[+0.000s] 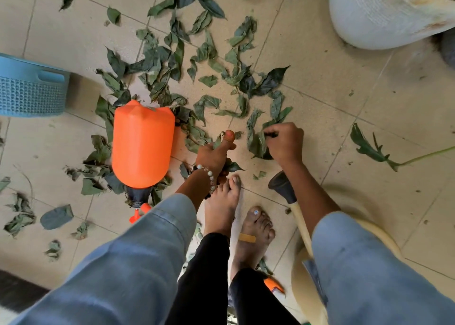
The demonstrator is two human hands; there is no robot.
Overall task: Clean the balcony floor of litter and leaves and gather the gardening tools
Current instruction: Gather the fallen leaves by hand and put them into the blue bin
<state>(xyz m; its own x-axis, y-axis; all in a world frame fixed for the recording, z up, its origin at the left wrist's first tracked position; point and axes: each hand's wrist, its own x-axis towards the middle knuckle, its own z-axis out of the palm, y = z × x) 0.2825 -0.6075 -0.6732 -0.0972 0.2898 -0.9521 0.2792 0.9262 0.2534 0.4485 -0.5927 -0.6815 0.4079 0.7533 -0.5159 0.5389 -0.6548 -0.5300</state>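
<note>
Wilted green leaves [172, 61] lie scattered over the beige tiled floor [332, 117]. My left hand [214, 153] grips a bunch of leaves, thumb up, just in front of my bare feet. Close by on the right, my right hand [283, 141] has its fingers curled round another clump of leaves [258, 145] lying on the tiles. An orange spray bottle [141, 143] lies on its side left of my left hand, its black and orange nozzle end toward me.
A blue plastic basket [29, 88] stands at the left edge. A large white pot [384, 14] sits at top right. A cream plastic chair [302, 228] with a black foot cap is beside my right arm. A long-stemmed leaf [371, 148] lies at right.
</note>
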